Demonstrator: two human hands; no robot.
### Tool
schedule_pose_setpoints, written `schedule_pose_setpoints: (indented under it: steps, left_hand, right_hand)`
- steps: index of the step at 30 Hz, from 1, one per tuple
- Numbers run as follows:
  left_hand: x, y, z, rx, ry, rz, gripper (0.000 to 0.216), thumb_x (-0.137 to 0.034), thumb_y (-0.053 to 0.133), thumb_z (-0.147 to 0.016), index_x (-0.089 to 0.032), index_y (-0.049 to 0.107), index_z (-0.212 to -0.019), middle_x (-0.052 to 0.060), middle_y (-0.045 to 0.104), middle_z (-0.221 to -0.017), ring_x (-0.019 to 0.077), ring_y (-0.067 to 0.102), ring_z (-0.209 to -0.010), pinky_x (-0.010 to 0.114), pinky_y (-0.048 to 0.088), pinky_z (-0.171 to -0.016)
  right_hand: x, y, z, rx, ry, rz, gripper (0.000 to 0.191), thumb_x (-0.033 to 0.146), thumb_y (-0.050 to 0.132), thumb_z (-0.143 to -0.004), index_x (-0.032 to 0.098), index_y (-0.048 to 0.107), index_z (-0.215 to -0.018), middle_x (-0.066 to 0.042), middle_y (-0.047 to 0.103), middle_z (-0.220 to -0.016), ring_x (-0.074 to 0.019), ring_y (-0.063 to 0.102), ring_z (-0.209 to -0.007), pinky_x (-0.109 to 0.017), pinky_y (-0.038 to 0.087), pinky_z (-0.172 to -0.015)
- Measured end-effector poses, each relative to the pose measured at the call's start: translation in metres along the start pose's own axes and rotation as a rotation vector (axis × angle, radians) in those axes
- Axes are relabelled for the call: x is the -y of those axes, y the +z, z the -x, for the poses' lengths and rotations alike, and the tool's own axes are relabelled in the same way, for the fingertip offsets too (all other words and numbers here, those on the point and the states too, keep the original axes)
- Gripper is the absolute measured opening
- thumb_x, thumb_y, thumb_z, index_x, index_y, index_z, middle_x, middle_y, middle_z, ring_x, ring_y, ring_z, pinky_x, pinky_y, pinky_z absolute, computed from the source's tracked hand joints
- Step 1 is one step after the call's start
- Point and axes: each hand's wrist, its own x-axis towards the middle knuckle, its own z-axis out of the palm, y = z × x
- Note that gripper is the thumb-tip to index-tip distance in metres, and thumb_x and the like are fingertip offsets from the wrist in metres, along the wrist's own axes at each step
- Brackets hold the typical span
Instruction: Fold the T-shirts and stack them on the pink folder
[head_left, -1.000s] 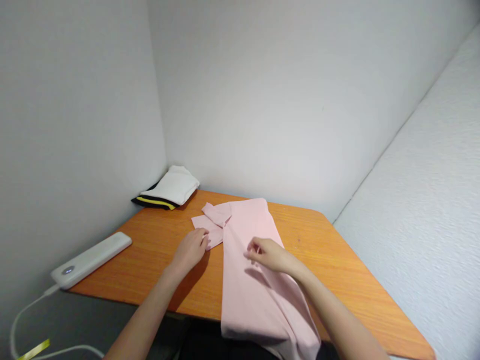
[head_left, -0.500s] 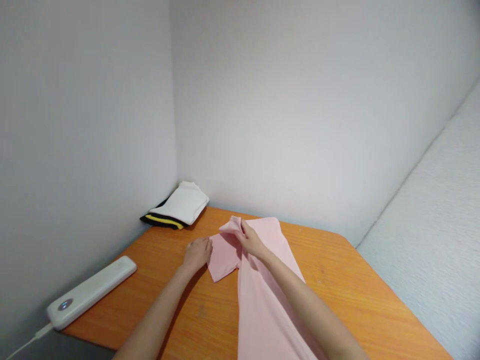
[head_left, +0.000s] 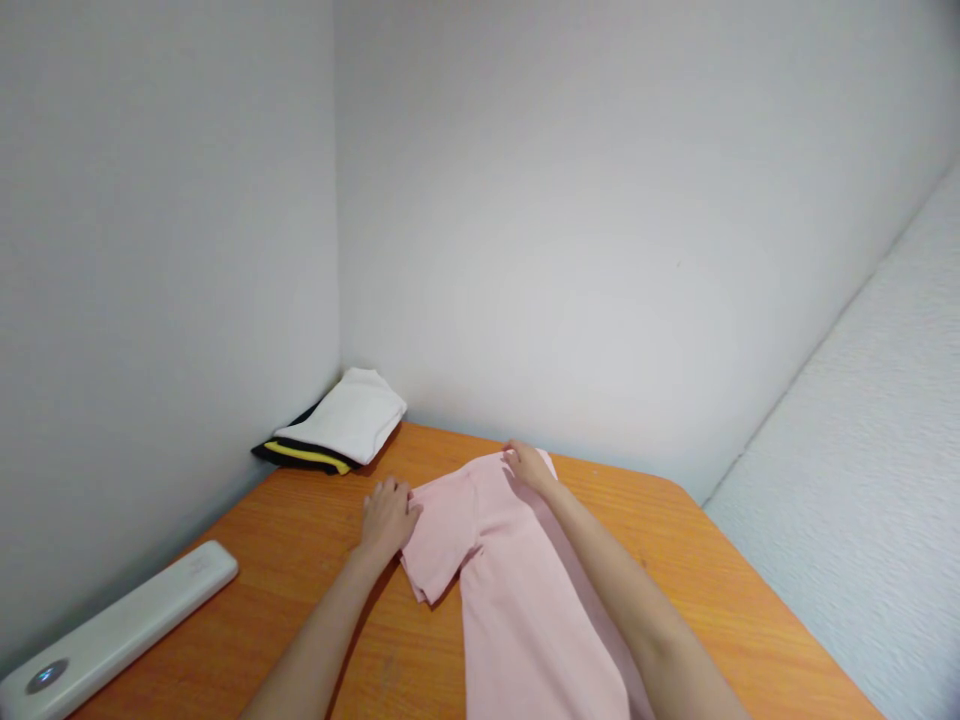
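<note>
A pink short-sleeved T-shirt (head_left: 517, 590) lies lengthwise on the wooden table (head_left: 712, 570), its lower part running out of view at the bottom. Its left sleeve (head_left: 442, 525) is spread flat to the side. My left hand (head_left: 388, 520) is at the sleeve's outer end, fingers bent and thumb on the cloth edge. Near the top edge of the shirt, my right hand (head_left: 529, 467) has its fingers closed on the fabric at the shoulder or neck. My right forearm covers part of the shirt's right side.
Folded clothes, white (head_left: 349, 415) on top with black and yellow (head_left: 307, 455) beneath, sit in the far left corner. A long white device (head_left: 120, 625) with a round button lies along the left edge. Walls border the table at the left and back.
My right hand has moved up and right, laying the lifted pink fabric over the sleeve. My left hand stays at the sleeve end. The view has shifted slightly.
</note>
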Motion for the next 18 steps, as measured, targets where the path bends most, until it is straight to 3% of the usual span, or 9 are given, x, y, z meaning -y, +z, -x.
schedule_pose_setpoints:
  steps: [4, 7, 11, 14, 18]
  left_hand:
    - [0.003, -0.003, -0.003, -0.012, 0.007, -0.041, 0.018, -0.03, 0.052, -0.087, -0.017, 0.063, -0.093, 0.012, 0.06, -0.106, 0.0292, 0.052, -0.105, 0.042, 0.039, -0.088]
    - [0.004, -0.004, -0.005, -0.018, 0.016, -0.048, 0.015, -0.03, 0.054, -0.088, -0.018, 0.061, -0.091, 0.012, 0.061, -0.103, 0.0294, 0.053, -0.103, 0.043, 0.038, -0.087]
    - [0.005, -0.003, -0.007, -0.041, 0.045, -0.018, 0.016, -0.029, 0.046, -0.094, -0.018, 0.056, -0.092, 0.011, 0.06, -0.103, 0.0254, 0.055, -0.098, 0.037, 0.04, -0.085]
    - [0.008, -0.002, -0.008, -0.061, 0.057, 0.022, 0.018, -0.027, 0.036, -0.098, -0.018, 0.051, -0.094, 0.011, 0.059, -0.104, 0.0218, 0.058, -0.095, 0.032, 0.041, -0.08]
    - [0.013, -0.003, -0.01, -0.056, 0.07, 0.079, 0.015, -0.023, 0.035, -0.097, -0.021, 0.047, -0.09, 0.008, 0.062, -0.088, 0.0224, 0.061, -0.084, 0.031, 0.042, -0.072]
  right_hand:
    - [-0.016, 0.008, -0.015, 0.017, 0.0, 0.071, 0.035, 0.02, 0.038, -0.097, 0.013, 0.061, -0.121, -0.015, 0.062, -0.126, -0.0238, 0.055, -0.117, -0.033, 0.037, -0.099]
    - [-0.001, 0.026, -0.032, 0.09, -0.094, 0.078, 0.033, 0.026, 0.041, -0.098, 0.018, 0.063, -0.12, -0.01, 0.064, -0.124, -0.0202, 0.056, -0.115, -0.028, 0.037, -0.097]
    - [0.023, 0.05, -0.058, 0.222, -0.173, 0.092, 0.024, 0.038, 0.056, -0.092, 0.021, 0.07, -0.1, -0.003, 0.071, -0.102, -0.0186, 0.062, -0.096, -0.026, 0.042, -0.085]
    - [0.024, 0.055, -0.069, 0.262, -0.156, 0.135, 0.028, 0.044, 0.057, -0.091, 0.02, 0.069, -0.099, -0.004, 0.071, -0.096, -0.0204, 0.063, -0.09, -0.032, 0.041, -0.084]
    - [0.001, 0.043, -0.065, 0.264, -0.137, 0.23, 0.041, 0.055, 0.064, -0.084, 0.018, 0.069, -0.1, -0.014, 0.068, -0.109, -0.0308, 0.058, -0.108, -0.044, 0.035, -0.096]
